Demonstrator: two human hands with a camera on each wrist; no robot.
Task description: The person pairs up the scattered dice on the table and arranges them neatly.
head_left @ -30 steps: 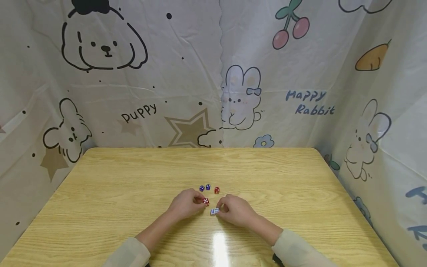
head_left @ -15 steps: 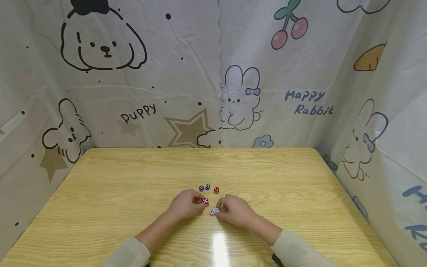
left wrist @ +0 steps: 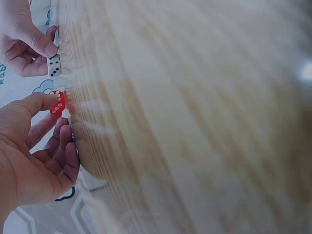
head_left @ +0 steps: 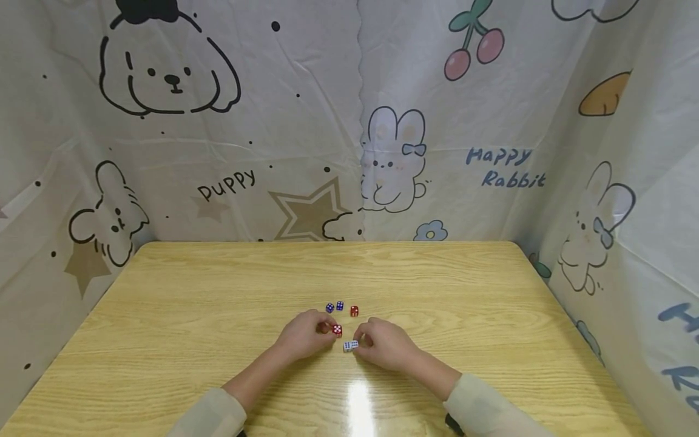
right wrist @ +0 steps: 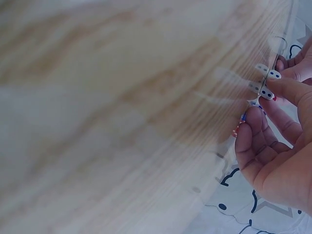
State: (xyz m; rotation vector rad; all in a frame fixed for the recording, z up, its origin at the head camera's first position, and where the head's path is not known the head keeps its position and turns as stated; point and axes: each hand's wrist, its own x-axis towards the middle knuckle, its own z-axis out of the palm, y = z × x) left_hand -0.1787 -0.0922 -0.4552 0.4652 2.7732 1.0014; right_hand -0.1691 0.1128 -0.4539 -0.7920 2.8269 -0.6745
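Between its thumb and index finger, my left hand (head_left: 303,334) pinches a red die (head_left: 337,330) with white pips, low over the wooden table. The left wrist view shows this red die (left wrist: 57,102) from the side at the fingertips. Two small white dice with blue pips sit side by side a little nearer to me. My right hand (head_left: 385,343) pinches the right white die (head_left: 355,344) with thumb and index finger. The left white die (head_left: 347,346) lies against it. In the right wrist view the gripped white die (right wrist: 266,93) shows between the fingertips.
Just beyond the hands stand two blue dice, a left one (head_left: 330,308) and a right one (head_left: 340,306), and another red die (head_left: 354,311). The wooden table (head_left: 218,279) runs back to a printed cloth (head_left: 306,121) hanging on three sides.
The red die at my left fingertips has turned slightly. Both hands stay in place, and the other dice stand as before.
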